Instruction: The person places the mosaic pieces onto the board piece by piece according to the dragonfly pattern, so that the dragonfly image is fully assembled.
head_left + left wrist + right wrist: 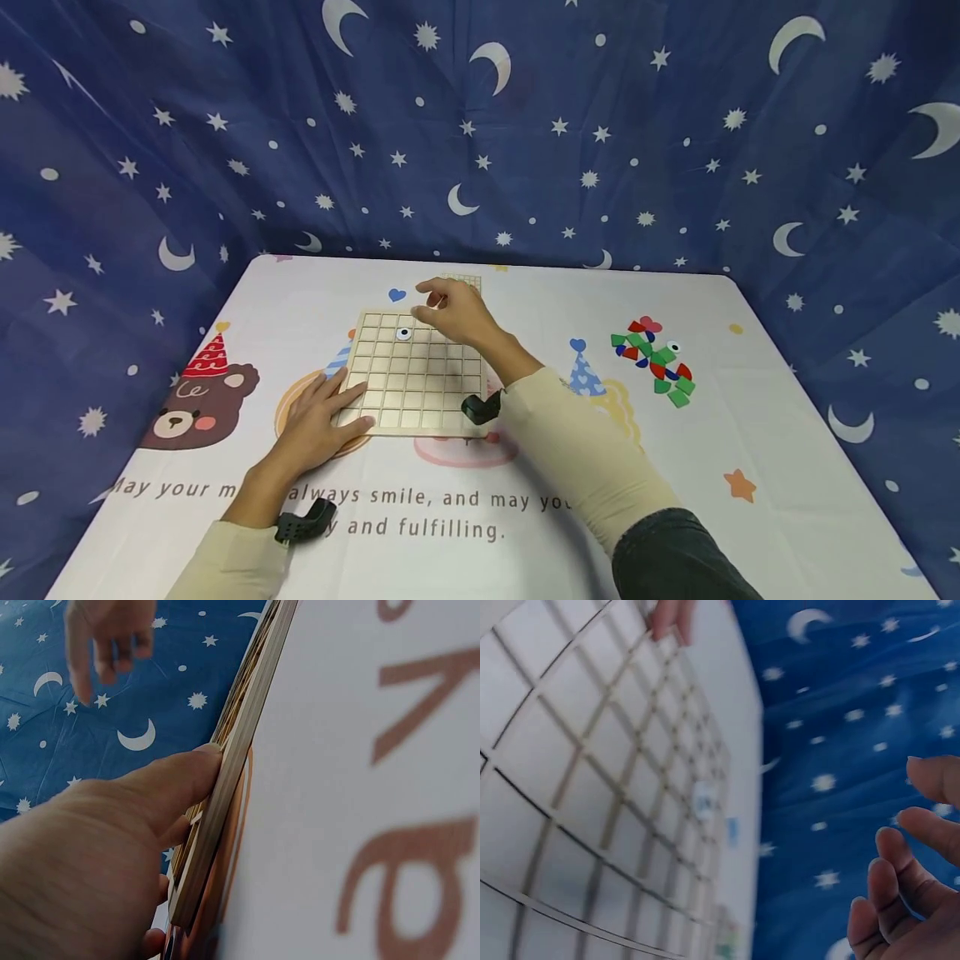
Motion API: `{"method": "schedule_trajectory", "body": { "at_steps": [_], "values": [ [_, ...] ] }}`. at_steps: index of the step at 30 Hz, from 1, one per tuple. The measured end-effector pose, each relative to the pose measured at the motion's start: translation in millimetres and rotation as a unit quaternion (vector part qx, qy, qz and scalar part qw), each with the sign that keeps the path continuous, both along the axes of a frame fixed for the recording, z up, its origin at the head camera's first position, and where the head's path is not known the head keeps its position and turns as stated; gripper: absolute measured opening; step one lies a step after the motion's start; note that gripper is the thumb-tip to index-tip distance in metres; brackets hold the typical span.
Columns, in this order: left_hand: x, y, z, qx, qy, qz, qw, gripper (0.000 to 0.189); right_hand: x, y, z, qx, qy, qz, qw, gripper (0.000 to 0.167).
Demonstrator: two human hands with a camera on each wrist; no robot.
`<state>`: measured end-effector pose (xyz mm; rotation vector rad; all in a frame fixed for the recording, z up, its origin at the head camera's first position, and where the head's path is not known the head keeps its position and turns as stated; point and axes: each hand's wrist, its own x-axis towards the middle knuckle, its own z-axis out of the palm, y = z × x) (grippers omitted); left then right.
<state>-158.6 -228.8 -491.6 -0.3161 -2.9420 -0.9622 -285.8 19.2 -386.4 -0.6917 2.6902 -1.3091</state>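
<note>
A square wooden grid board (420, 392) lies on the table with a round white piece (403, 334), marked like an eye, in one of its upper-left cells. My left hand (315, 421) rests on the board's left edge, fingers spread, with the thumb near the lower corner. In the left wrist view the thumb (180, 780) presses on the board's rim (225, 787). Above the board's far side hovers my right hand (457, 312), its fingers loosely bent. The right wrist view shows nothing between those fingers (889, 889).
A cluster of red, green and blue pieces (656, 354), with another eye-like piece (672, 347), lies right of the board. Behind the right hand shows part of a smaller gridded item (472, 281). A star-patterned blue curtain (555, 167) hangs behind the printed white tablecloth (810, 400).
</note>
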Motion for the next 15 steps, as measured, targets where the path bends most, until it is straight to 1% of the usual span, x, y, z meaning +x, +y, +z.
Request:
{"method": "schedule_trajectory", "body": {
  "at_steps": [2,5,8,11,15],
  "values": [
    [0.2,-0.6,1.1,-0.002,0.0,-0.002,1.0,0.064,7.1,6.8,9.4,-0.016,0.019,0.005,0.9997,0.037],
    [0.5,-1.3,2.1,-0.001,-0.009,-0.002,1.0,0.065,19.5,18.3,20.6,-0.041,0.048,0.018,0.9979,0.037],
    [0.5,-0.6,2.7,0.001,-0.01,0.002,0.9999,0.065,31.8,30.3,29.0,-0.068,0.071,0.032,0.9946,0.038],
    [0.0,-0.8,3.2,0.001,-0.003,0.0,1.0,0.065,43.3,41.5,33.7,-0.092,0.097,0.044,0.99,0.038],
    [-1.1,-0.5,3.2,-0.001,0.002,-0.002,1.0,0.064,55.8,56.4,34.6,-0.114,0.138,0.056,0.9823,0.037]
  ]
}}
